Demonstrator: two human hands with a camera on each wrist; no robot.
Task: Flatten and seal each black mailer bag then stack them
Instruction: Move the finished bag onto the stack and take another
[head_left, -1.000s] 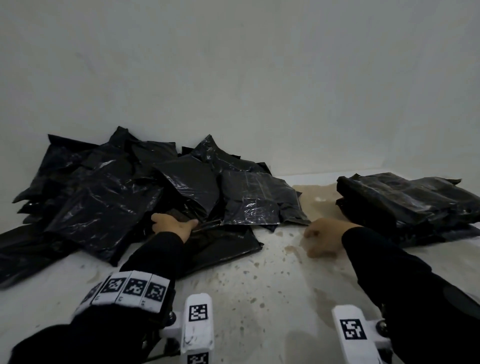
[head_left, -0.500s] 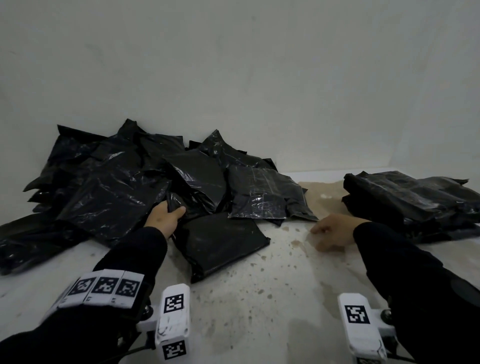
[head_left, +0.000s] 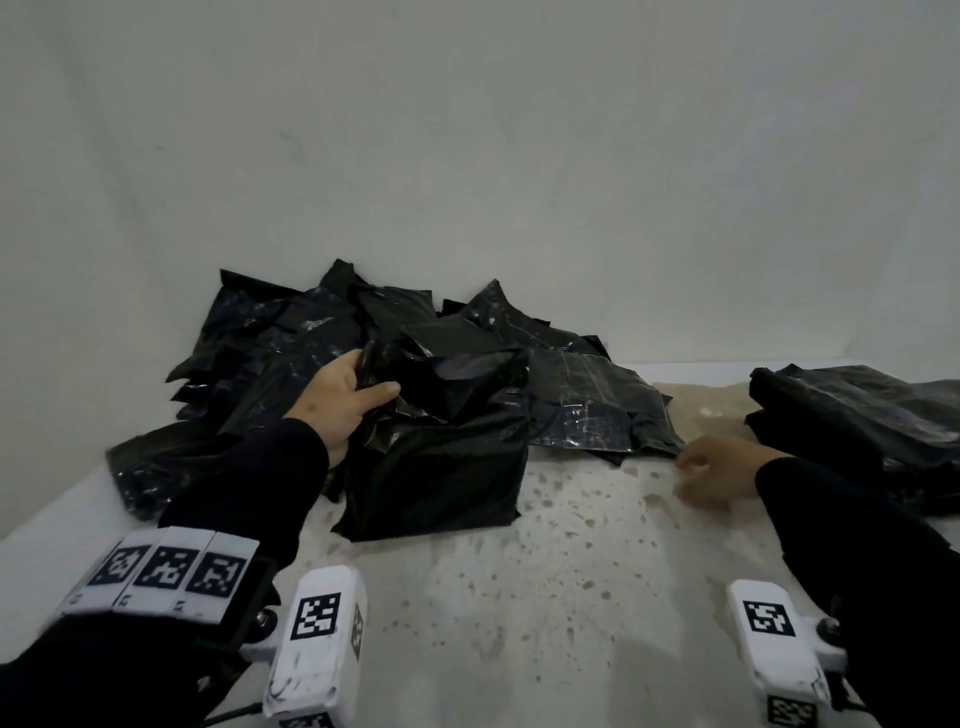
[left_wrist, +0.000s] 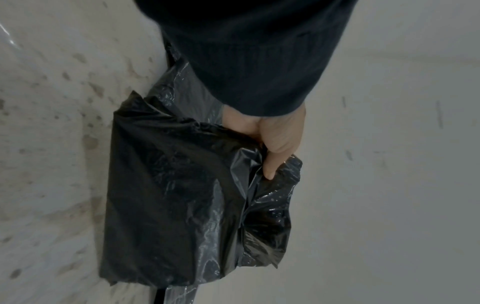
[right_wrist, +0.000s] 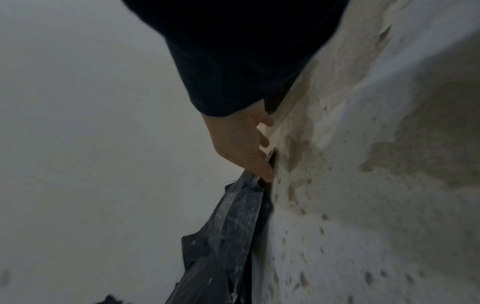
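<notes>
Since half a second ago your left hand (head_left: 340, 402) has lifted a mailer bag (head_left: 441, 441) by its pinched, crumpled mouth off the pile (head_left: 270, 364); lay it flat mid-counter (head_left: 545, 597) before your right hand (head_left: 714, 470), loosely curled and empty, helps.

Dark long sleeves (head_left: 244, 483); white wrist camera units (head_left: 317, 649) with black square-code markers; left forearm marker band (head_left: 166, 571).

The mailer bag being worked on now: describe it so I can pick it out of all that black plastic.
Start at the big loose heap of black bags against the wall, left of the neat stack. At the heap's front edge, one bulky bag stands partly raised off the stained table. It alone is gripped, the left hand clutching its crumpled top; the others lie untouched.
</notes>
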